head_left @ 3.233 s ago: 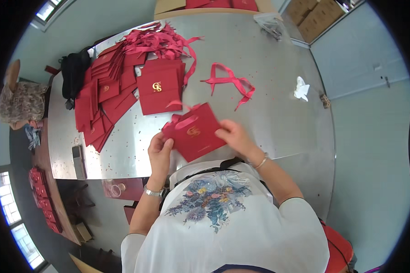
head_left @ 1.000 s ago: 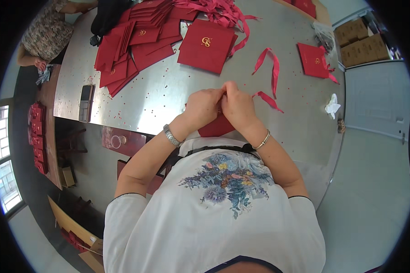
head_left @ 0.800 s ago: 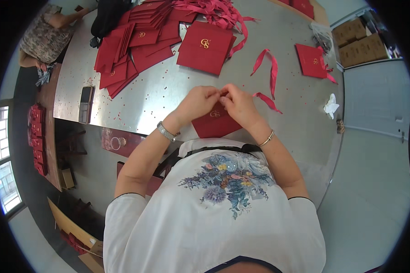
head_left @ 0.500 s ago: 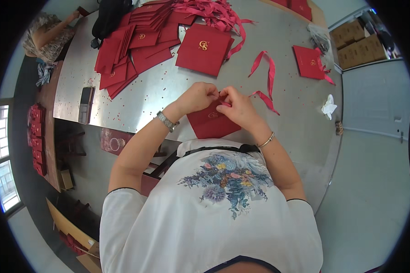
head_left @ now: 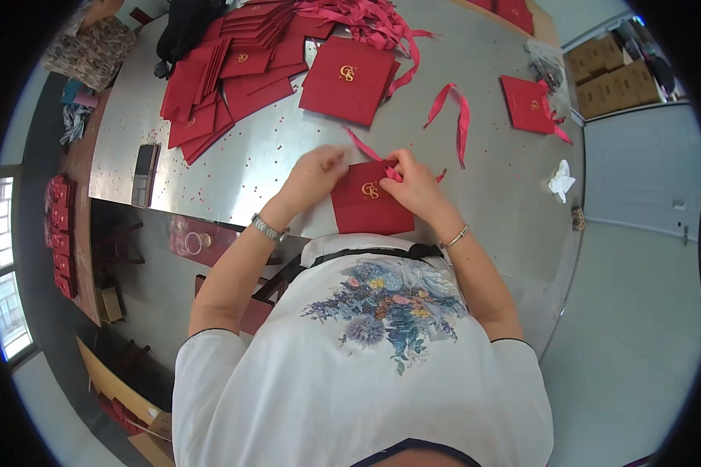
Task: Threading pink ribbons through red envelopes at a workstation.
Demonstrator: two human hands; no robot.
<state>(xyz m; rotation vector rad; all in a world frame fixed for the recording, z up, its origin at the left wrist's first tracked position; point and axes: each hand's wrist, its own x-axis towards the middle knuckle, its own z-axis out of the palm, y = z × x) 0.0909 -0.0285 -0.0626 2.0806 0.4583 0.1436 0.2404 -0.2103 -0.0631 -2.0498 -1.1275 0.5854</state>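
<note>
A flat red paper bag (head_left: 366, 212) with a gold emblem lies in front of me at the table's near edge. My right hand (head_left: 413, 187) is closed at its top right corner, pinching a pink ribbon (head_left: 361, 145) against the bag. One end of that ribbon reaches up and left over the bag's top edge; a short end shows right of my fingers. Beside the bag's upper left corner hovers my left hand (head_left: 315, 177), its fingers bent and smeared by motion. Whether it holds anything cannot be made out.
Red bags (head_left: 261, 86) lie heaped at the back left, with a larger bag (head_left: 343, 82) beside them. Behind is a pile of pink ribbons (head_left: 362, 22). A loose ribbon (head_left: 463, 124), another bag (head_left: 528, 105), a crumpled tissue (head_left: 561, 182) and a phone (head_left: 144, 175) rest around.
My left hand has moved left, away from the right hand and the ribbon. The bag now lies flatter with its emblem in plain sight. The person at the far left has shifted.
</note>
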